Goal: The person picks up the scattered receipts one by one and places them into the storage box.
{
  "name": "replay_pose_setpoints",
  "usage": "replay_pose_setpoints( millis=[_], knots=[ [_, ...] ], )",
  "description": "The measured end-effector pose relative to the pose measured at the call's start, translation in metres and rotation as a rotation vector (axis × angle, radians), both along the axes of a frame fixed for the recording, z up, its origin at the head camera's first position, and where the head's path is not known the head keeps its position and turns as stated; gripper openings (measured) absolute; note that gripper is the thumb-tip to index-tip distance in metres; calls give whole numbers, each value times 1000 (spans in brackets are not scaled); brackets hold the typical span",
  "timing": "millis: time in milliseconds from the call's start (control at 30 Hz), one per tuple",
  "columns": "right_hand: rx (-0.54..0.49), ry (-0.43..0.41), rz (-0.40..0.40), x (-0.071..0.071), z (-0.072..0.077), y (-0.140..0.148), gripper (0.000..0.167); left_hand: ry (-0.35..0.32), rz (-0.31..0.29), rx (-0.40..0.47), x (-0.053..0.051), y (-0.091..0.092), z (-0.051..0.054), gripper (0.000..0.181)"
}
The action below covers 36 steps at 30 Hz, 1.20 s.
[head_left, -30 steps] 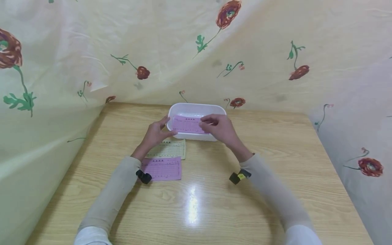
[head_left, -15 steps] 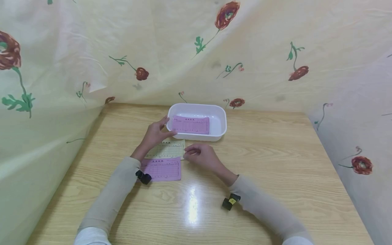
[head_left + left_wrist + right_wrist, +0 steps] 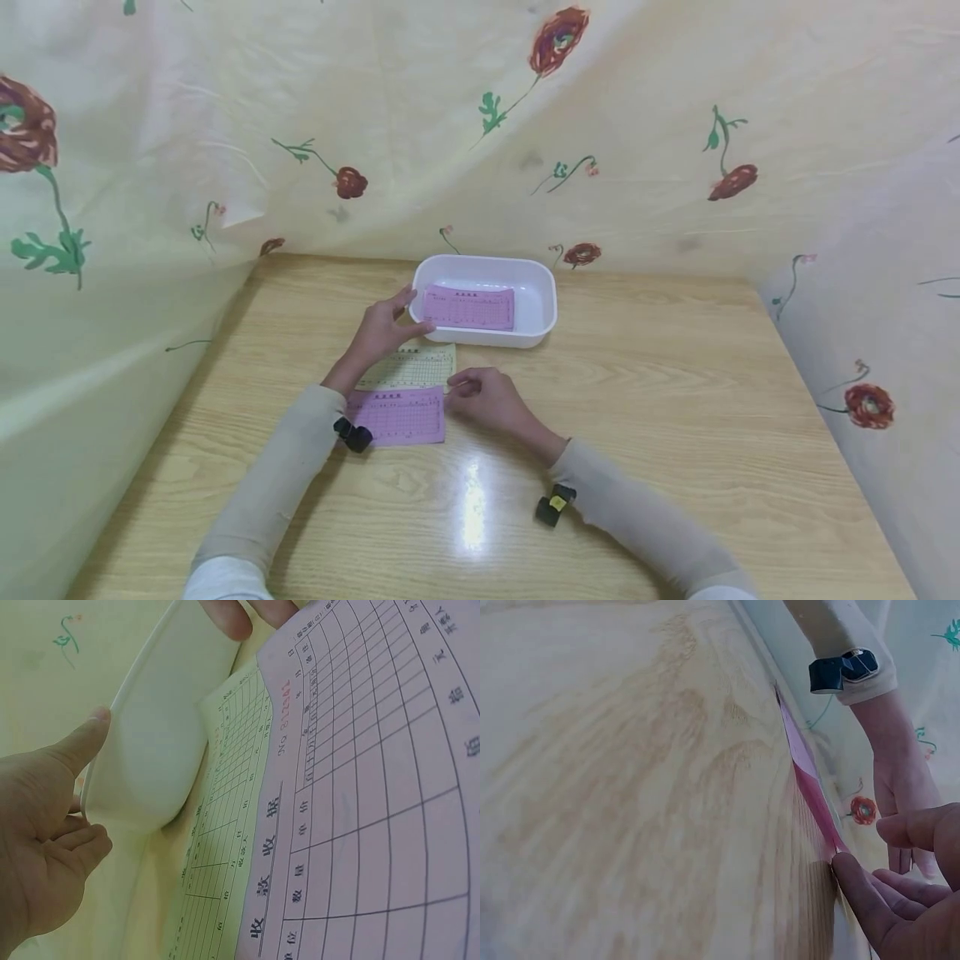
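Observation:
A white plastic box [image 3: 536, 300] stands at the back of the table, with a pink receipt slip [image 3: 468, 309] lying in its left part. My left hand [image 3: 381, 329] holds the box at its left end, thumb and fingers on the rim and wall. In front lie a pale yellow-green receipt slip [image 3: 420, 367] and, nearer me, another pink receipt slip [image 3: 405, 415] with a printed grid. My right hand [image 3: 491, 402] is at that nearer slip's top right corner. In the right wrist view one fingertip [image 3: 847, 868] touches its edge, a gap separating it from the digit above.
The wooden table [image 3: 637, 375] extends widely to the right and in front. A flowered cloth [image 3: 420, 125] hangs behind it and along both sides. Each wrist wears a small black camera; the left one [image 3: 352, 434] overlaps the nearer pink slip in the head view.
My right hand has left the pink slip in the box and come down toward me, past the yellow-green slip's right edge to the nearer pink slip. The left hand stays on the box.

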State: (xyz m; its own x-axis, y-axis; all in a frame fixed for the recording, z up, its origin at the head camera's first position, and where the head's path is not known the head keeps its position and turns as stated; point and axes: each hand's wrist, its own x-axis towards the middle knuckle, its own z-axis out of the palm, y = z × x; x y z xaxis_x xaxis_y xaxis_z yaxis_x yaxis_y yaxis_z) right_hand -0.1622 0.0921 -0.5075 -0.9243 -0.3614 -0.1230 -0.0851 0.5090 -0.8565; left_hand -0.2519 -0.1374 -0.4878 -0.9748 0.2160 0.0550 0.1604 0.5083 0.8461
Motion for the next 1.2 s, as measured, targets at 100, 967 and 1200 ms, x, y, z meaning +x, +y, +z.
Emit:
replay_pose_setpoints(
  millis=[100,967,1200],
  knots=[
    [-24,-12,5,0,-2,-2,37,12,-2,1,0,0,0,86],
    [52,32,15,-1,-3,-15,17,41,-24,22,-1,0,-3,86],
    [20,62,4,0,8,-4,12,43,-21,13,0,-2,-3,86]
  ],
)
